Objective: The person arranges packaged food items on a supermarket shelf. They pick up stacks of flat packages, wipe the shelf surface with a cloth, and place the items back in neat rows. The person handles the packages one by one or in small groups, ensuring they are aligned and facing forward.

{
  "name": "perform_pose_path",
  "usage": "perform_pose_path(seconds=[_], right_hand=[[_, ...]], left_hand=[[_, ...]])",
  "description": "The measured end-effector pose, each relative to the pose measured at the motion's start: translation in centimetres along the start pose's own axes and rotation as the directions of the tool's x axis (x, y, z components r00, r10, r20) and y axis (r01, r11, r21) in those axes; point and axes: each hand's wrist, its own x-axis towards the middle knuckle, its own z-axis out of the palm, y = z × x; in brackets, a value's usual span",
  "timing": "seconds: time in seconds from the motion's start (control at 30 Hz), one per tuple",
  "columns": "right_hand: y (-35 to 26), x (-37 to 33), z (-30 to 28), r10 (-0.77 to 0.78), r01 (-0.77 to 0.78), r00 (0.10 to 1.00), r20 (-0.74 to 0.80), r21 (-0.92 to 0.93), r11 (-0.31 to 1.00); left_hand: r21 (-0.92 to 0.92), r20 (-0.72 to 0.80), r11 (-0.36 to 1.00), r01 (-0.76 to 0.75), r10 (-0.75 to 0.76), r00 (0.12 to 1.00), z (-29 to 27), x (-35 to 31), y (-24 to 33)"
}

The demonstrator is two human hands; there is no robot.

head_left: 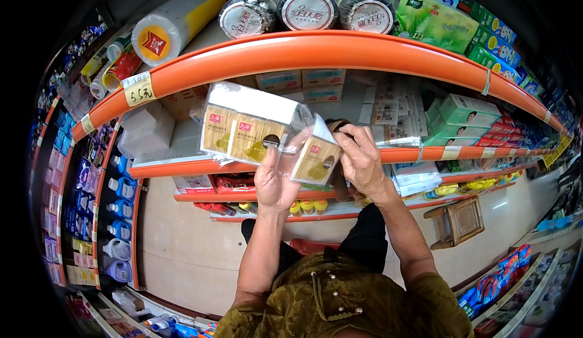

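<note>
My left hand [273, 183] holds a clear plastic-wrapped pack of small tan boxes [240, 133] from below, thumb on its front. The boxes have fine vertical stripes, a red label and olive-green print; their tops look white. At the pack's right end, one tan box [316, 160] sits at an angle, apart from the others, within or beside the loose wrap. My right hand [363, 159] has its fingers bent and pinched together at that box's right edge, seemingly on the clear wrap. Its fingertips partly hide what they grip. Both hands are in front of the shelf.
An orange shelf edge [303, 52] curves across above my hands, with large wrapped rolls [306, 7] on top. A lower orange-edged shelf carries green boxes [464, 112] and flat plastic packets [395, 116]. A wooden stool [458, 221] stands at the right. Blue bottles [123, 189] line the left shelves.
</note>
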Motion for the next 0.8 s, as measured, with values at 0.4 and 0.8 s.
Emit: perform_pose_path(seconds=[0.4, 0.8], right_hand=[[4.1, 1.6, -0.7, 0.618, -0.561, 0.786, -0.007, 0.413, 0.717], [10.7, 2.3, 2.4, 0.465, -0.454, 0.885, 0.023, -0.170, 0.874]], left_hand=[[-0.234, -0.080, 0.970, -0.063, 0.045, 0.996, -1.5, -0.9, 1.0], [-0.213, -0.317, 0.923, -0.321, 0.245, 0.916, -2.1, -1.1, 5.5]])
